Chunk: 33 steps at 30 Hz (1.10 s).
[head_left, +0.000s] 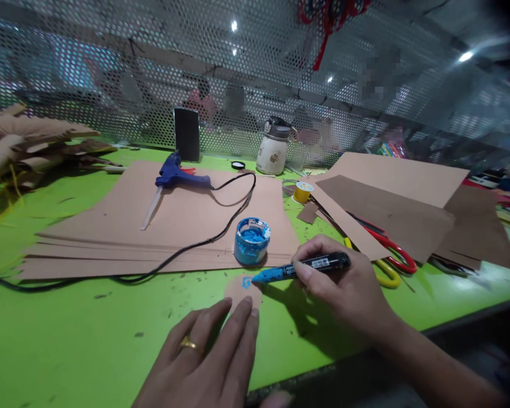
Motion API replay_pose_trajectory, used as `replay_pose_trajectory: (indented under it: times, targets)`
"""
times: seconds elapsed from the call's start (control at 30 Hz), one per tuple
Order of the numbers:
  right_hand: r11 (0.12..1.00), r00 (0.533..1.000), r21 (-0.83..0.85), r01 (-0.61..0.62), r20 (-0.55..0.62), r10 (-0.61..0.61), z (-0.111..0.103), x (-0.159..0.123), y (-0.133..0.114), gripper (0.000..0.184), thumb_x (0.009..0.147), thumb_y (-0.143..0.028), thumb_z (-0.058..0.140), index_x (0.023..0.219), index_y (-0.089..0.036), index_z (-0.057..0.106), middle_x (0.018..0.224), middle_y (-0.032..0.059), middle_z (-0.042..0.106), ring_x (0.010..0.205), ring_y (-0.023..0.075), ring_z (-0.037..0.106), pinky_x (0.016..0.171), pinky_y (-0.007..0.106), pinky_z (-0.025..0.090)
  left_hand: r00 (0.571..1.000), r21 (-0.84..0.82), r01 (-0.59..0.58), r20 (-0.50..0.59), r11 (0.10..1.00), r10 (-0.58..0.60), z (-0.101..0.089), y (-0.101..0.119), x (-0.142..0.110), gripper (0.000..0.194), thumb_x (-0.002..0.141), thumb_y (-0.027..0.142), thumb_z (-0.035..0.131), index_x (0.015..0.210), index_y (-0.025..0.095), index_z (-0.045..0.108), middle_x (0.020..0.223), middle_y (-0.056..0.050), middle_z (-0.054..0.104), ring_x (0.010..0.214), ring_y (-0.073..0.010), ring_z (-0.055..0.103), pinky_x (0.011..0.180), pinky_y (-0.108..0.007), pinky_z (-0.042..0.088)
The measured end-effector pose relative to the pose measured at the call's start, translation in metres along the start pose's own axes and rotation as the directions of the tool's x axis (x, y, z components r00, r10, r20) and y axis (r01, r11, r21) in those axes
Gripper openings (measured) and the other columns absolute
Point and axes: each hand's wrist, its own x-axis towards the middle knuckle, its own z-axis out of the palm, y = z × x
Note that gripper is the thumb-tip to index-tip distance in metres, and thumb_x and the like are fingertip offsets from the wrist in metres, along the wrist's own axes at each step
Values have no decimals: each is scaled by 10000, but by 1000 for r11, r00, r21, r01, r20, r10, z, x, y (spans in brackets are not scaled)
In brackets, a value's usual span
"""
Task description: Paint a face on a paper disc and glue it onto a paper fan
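Observation:
My right hand [344, 289] is closed around a black marker [318, 264] whose blue-coated tip touches a small round piece of tan cardboard [238, 290] on the green table. A blue mark shows on the piece at the tip. My left hand [208, 357], with a gold ring, lies flat with fingers stretched out, its fingertips pressing the near edge of the cardboard piece. An open pot of blue paint [251, 241] stands just behind the piece.
A blue glue gun [179, 177] with its black cord lies on stacked tan cardboard sheets [110, 238]. Red and yellow scissors [393, 255], a yellow thread spool [302, 191], brown sheets [408, 209], a white bottle [273, 148] and a perforated metal screen stand behind.

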Motion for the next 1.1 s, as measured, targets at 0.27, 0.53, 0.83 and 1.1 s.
replay_pose_trajectory:
  times: [0.27,0.53,0.83,1.1]
  targets:
    - [998,999,58,-40,13,39,-2,-1,0,75,741,-125,609,689,-178,606,590,-37,582,519,93,513,489,204,410,998,22,-59,9,998,59,0,-2,-1,656,839,621,548,1239,101,563,1282,-93,618,1127,-309,520,925,-445,373]
    - [930,994,367,-11,-98,50,-1,-2,12,50,812,-198,636,765,-193,623,588,-27,604,506,120,545,493,244,446,992,73,-117,-32,990,120,-1,-6,4,663,807,648,557,1191,110,613,1259,-109,626,1085,-311,547,897,-429,383]
    - [989,997,150,-18,-72,29,-11,45,-18,90,822,-250,626,800,-165,606,574,-28,580,499,111,521,504,244,443,990,165,-140,-10,976,143,-5,-9,2,627,835,631,525,1199,130,620,1237,-98,640,1048,-293,579,858,-416,430]
    - [994,976,-97,50,215,-28,14,72,-22,44,754,-181,629,739,-139,637,633,-14,589,574,98,504,555,224,420,987,180,-152,-19,972,157,-3,-11,4,587,848,608,523,1185,138,625,1189,-85,666,1002,-266,606,836,-383,443]
